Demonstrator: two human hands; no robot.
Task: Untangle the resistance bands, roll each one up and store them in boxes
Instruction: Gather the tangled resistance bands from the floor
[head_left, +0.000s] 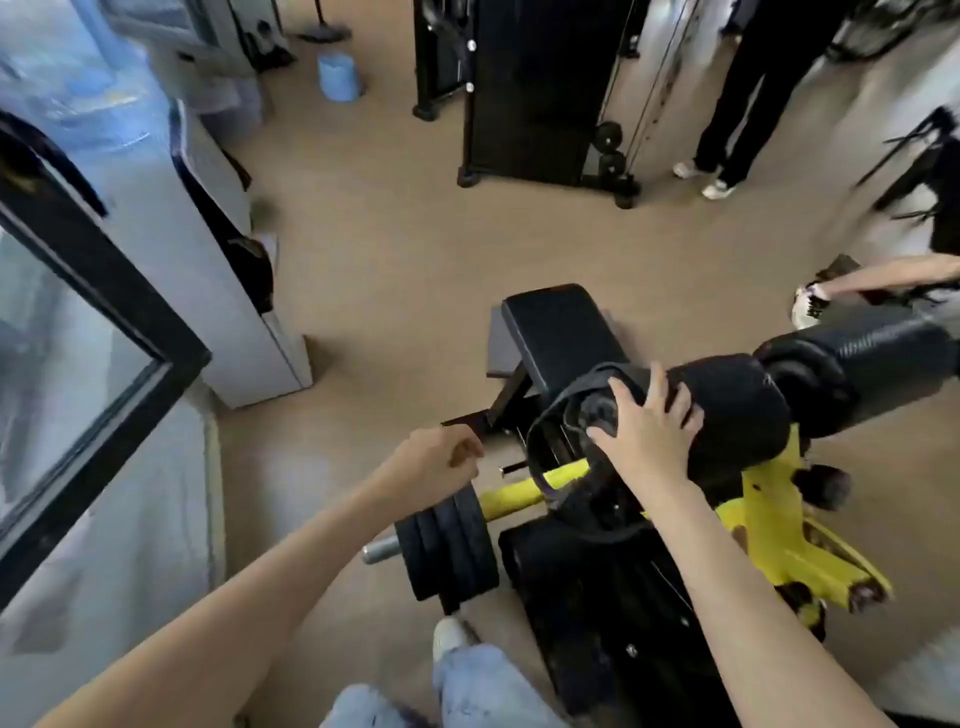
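One black resistance band (540, 415) under right hand's (644, 431) spread fingers (621, 392); left hand (441, 460) curled, empty.

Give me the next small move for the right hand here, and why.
Probably slide the black band off the end of the roller pad. The right hand rests spread on that end, fingers at the band, which loops around the pad and hangs over the yellow bar. The left hand is curled, holding nothing visible.
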